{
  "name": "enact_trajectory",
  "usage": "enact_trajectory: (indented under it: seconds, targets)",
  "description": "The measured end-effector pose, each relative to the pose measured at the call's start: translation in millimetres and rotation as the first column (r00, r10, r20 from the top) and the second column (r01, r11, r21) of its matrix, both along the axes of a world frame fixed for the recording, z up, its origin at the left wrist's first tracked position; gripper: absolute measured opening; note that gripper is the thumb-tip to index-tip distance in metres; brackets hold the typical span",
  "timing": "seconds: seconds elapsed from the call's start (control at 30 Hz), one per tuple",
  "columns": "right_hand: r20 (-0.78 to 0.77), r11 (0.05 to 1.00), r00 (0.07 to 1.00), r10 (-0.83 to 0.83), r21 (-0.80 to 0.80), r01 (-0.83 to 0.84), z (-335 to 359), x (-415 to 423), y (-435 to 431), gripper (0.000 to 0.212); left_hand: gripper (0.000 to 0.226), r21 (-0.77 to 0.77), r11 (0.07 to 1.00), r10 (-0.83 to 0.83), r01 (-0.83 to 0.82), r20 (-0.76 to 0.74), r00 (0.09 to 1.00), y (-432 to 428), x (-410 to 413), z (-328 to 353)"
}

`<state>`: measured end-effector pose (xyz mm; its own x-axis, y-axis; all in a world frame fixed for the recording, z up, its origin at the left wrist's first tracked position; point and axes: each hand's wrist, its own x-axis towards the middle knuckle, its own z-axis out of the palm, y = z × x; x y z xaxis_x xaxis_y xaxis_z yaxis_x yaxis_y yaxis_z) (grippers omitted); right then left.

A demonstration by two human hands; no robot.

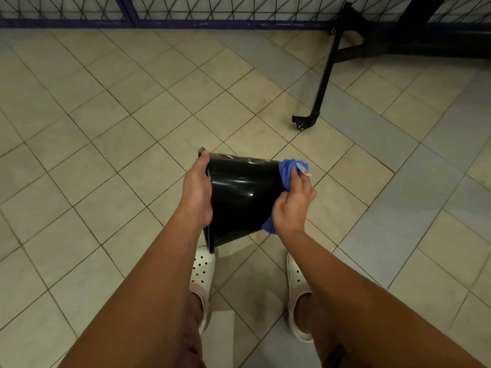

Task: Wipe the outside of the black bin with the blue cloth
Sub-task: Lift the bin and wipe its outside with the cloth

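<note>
— Where is the black bin (pixel 239 197)?

— Held in the air above the tiled floor (pixel 106 155), in front of the person's feet. It lies on its side, with the wide open end to the left and the narrower base to the right.

— How does it look?

— Glossy black plastic, tapering toward the base. Bright streaks of reflected light run across its side. Along the upper edge there are whitish smears or scuffs.

— And the hands?

— They are well apart, one at each end. The left hand (pixel 198 189) clasps the rim at the open end, with its thumb lying along the outside. The right hand (pixel 292 205) has its fingers curled round the blue cloth (pixel 288 170) and holds it against the base end.

— How does the cloth sit?

— It is bunched up, showing above and below the right hand. A small white tag (pixel 303 170) with a red mark sticks out at the top.

— Anything else around?

— White perforated clogs (pixel 202 272) on both feet. A black metal leg (pixel 322 83) with a caster stands farther off to the right, and a wire fence (pixel 186 9) runs along the back.
</note>
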<state>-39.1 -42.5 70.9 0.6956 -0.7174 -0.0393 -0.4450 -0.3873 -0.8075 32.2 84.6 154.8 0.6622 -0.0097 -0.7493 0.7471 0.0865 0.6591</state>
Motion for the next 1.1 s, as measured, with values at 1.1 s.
enact_trajectory:
  seconds: [1.1]
  targets:
    - [0.015,0.492,0.566,0.824,-0.513,-0.703,-4.9,-7.8,18.9,0.051,0.090,-0.290,0.951,-0.099,0.107,0.043,0.994,18.4,12.3,-21.6]
